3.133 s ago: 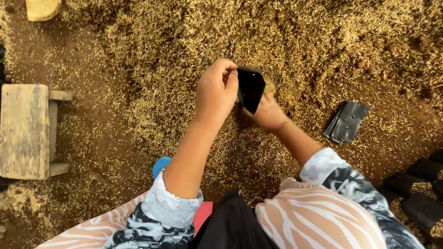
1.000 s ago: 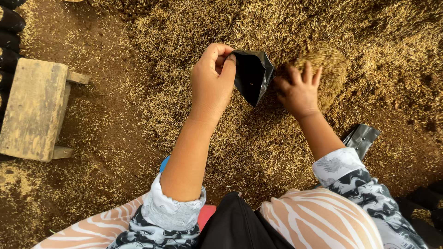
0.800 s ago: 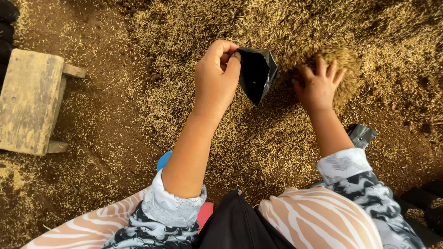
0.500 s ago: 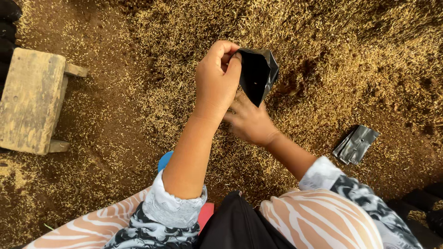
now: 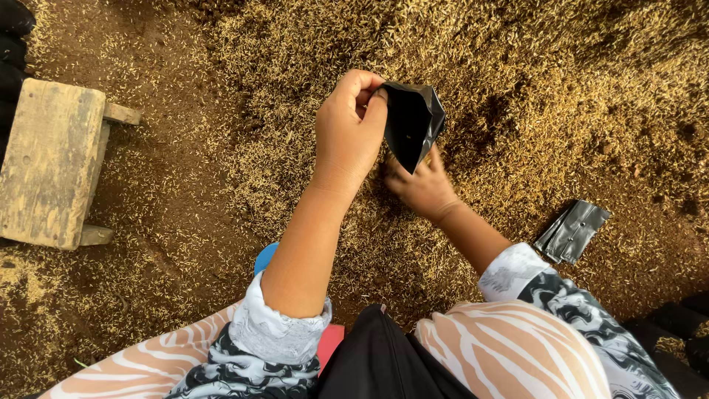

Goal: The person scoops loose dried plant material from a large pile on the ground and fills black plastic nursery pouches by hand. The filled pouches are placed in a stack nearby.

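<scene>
My left hand (image 5: 348, 129) pinches the rim of a small black plastic bag (image 5: 412, 123) and holds it open above a ground covered in rice husks (image 5: 517, 81) mixed with brown soil. My right hand (image 5: 421, 185) is cupped just under the bag's mouth, its fingers against the lower edge, with husk mix in the palm. The inside of the bag is dark and its contents are hidden.
A flat stack of folded black bags (image 5: 572, 230) lies on the husks at the right. A low wooden stool (image 5: 48, 162) stands at the left. Filled black bags (image 5: 15, 37) sit at the top left corner and at the lower right (image 5: 679, 332).
My right hand reached out into the husk pile at the right, scooped, and came back to the bag's mouth. The left hand kept the bag open in place.
</scene>
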